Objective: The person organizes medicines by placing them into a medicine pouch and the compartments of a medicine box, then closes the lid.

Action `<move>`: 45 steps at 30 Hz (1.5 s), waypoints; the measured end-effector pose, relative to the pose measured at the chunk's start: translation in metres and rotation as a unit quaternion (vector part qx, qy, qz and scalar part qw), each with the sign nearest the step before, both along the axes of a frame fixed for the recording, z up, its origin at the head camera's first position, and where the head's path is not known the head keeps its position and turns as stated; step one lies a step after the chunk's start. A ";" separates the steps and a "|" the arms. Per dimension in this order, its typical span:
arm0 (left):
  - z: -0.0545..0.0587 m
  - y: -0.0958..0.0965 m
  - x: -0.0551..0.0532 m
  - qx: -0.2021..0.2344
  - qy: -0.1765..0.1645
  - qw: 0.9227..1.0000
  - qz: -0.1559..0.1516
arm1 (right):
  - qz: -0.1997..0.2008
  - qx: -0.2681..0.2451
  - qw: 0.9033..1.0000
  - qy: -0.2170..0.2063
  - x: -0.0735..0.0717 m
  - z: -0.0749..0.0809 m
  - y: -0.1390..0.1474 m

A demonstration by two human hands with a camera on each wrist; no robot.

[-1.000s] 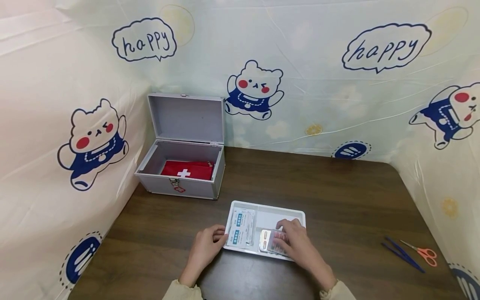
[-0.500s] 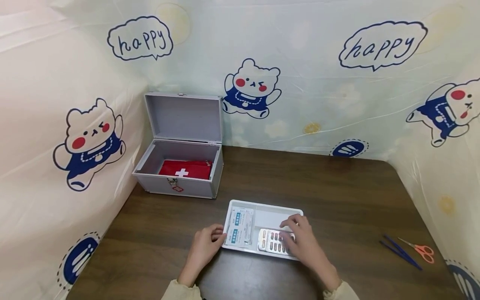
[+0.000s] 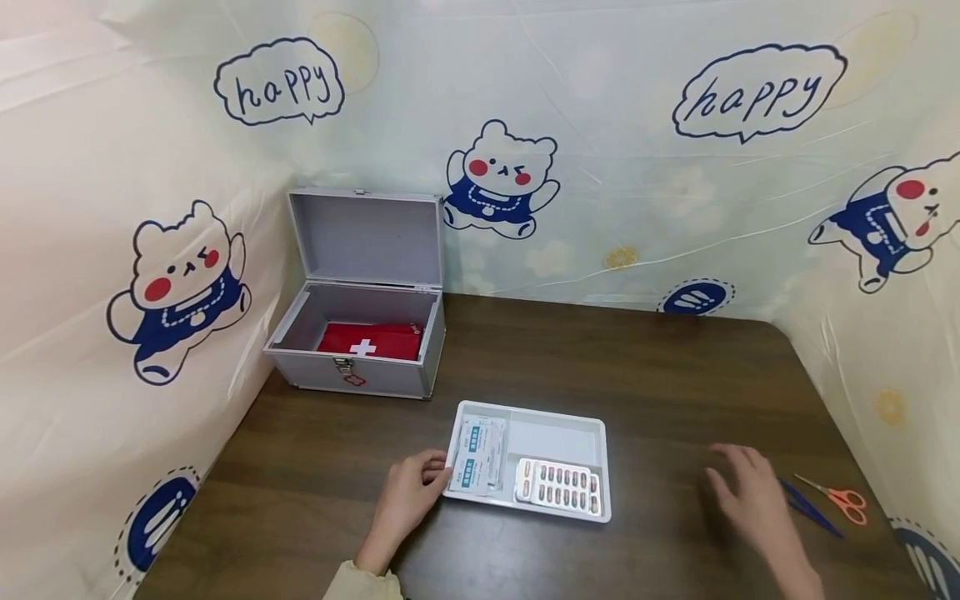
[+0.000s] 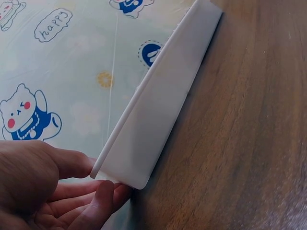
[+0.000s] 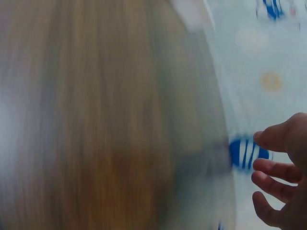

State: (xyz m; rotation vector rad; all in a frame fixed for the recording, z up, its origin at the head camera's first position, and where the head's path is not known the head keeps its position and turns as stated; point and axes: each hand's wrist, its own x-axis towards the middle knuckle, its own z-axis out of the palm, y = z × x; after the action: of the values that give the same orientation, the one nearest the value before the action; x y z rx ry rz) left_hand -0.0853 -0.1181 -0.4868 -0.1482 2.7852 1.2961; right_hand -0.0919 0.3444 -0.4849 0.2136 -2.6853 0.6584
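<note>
A shallow white tray (image 3: 555,512) with compartments lies on the table. Its left compartment holds white packets with blue labels (image 3: 474,454). Blister packs of capsules (image 3: 564,487) lie at its front right. My left hand (image 3: 411,493) grips the tray's left edge; in the left wrist view, digits of the left hand (image 4: 72,189) meet the rim and the end wall. My right hand (image 3: 753,497) is away from the tray with fingers spread, holding nothing, just left of blue tweezers (image 3: 812,508), partly covering them. In the right wrist view, the right hand's fingers (image 5: 274,181) are loosely bent.
Orange-handled scissors (image 3: 843,502) lie beside the tweezers near the table's right edge. At the back left stands a grey metal case (image 3: 367,377) with its lid up, a red pouch with a white cross (image 3: 390,340) inside. Printed cloth (image 3: 600,150) surrounds the table.
My right hand has let go of the blister packs, leaving them in the tray, and moved right toward the tweezers. The left hand has stayed at the tray's edge.
</note>
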 end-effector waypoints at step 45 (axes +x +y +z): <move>0.000 0.000 0.000 -0.002 -0.003 1.000 -0.001 | -0.012 -0.044 0.997 -0.061 -0.011 -0.001 -0.010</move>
State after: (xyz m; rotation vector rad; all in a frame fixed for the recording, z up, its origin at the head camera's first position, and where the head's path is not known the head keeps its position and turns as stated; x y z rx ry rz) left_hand -0.0857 -0.1182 -0.4866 -0.1503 2.7816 1.2880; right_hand -0.1029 0.3341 -0.4858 0.1222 -2.7621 0.8051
